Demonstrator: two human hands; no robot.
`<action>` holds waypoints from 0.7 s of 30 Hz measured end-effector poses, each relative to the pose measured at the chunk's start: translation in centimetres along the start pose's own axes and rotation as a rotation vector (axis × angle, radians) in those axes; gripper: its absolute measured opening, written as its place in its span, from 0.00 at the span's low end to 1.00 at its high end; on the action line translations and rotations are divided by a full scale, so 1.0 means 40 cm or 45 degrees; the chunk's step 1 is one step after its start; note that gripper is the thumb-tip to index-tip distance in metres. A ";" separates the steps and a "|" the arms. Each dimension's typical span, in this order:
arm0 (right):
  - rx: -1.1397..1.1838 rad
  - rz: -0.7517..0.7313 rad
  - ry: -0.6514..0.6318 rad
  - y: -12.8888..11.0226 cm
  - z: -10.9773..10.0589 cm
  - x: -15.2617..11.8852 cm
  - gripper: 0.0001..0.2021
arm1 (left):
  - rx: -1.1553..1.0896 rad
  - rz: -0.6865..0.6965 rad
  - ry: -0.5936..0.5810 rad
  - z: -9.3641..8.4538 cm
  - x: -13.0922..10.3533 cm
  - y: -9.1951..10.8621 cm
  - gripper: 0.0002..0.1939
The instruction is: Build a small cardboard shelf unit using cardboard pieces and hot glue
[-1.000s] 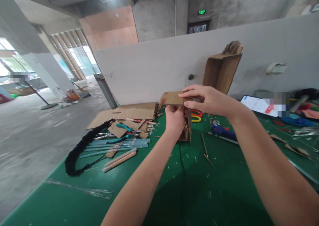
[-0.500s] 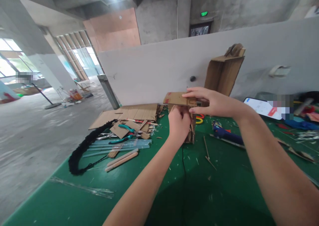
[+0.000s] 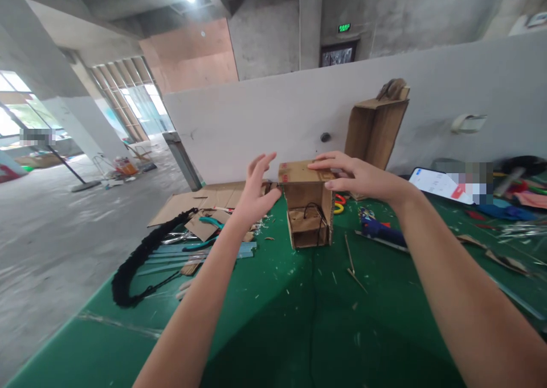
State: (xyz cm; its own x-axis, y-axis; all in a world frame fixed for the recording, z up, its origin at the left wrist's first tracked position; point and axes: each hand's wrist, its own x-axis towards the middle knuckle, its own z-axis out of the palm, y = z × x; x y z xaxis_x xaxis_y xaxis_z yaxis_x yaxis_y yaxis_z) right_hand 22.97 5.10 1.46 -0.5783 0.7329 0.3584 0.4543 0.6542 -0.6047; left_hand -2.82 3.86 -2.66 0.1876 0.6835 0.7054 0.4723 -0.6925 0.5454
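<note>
A small open-fronted cardboard box point(image 3: 305, 174) stands upright on the green table, with an inner shelf and a thin black cable point(image 3: 316, 208) looped inside it. My right hand point(image 3: 352, 174) holds its top right corner, fingers laid over the top panel and thumb at the front edge. To the left of the box, my left hand point(image 3: 256, 197) is raised with its fingers apart and nothing in them. Whether its thumb touches the box side I cannot tell; a small gap seems to show.
Left lie teal-handled pliers point(image 3: 209, 221), translucent glue sticks point(image 3: 245, 250), a fuzzy black strap point(image 3: 128, 282) and flat cardboard point(image 3: 179, 205). On the right are a dark blue glue gun point(image 3: 380, 231), thin sticks point(image 3: 349, 254) and a phone point(image 3: 436, 184). A taller cardboard piece point(image 3: 374, 129) leans against the white partition point(image 3: 256, 126).
My left hand has come out of the box front and moved left, its fingers now spread. The box interior and cable have come into sight. My right hand stays at the top corner.
</note>
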 end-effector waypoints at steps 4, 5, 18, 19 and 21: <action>-0.031 -0.009 -0.030 0.004 -0.006 0.000 0.25 | -0.293 -0.039 -0.304 0.008 0.015 -0.031 0.28; -0.046 -0.008 -0.034 0.004 -0.008 0.000 0.25 | -0.344 -0.046 -0.301 0.015 0.016 -0.032 0.27; -0.031 -0.057 -0.016 0.008 -0.006 -0.001 0.24 | -0.244 0.069 -0.164 0.030 0.030 -0.040 0.21; -0.020 -0.048 -0.020 0.009 -0.006 -0.001 0.24 | -0.216 0.089 -0.162 0.029 0.032 -0.040 0.22; -0.001 -0.038 -0.025 0.012 -0.005 0.000 0.24 | -0.162 0.124 -0.168 0.025 0.036 -0.038 0.24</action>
State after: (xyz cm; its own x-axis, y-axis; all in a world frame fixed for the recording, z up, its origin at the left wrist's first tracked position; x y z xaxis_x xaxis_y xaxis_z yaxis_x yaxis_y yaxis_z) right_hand 23.33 5.45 1.31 -0.6049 0.7093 0.3619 0.4373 0.6757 -0.5935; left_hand -2.40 6.13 -2.92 0.3418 0.6305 0.6969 0.3353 -0.7746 0.5363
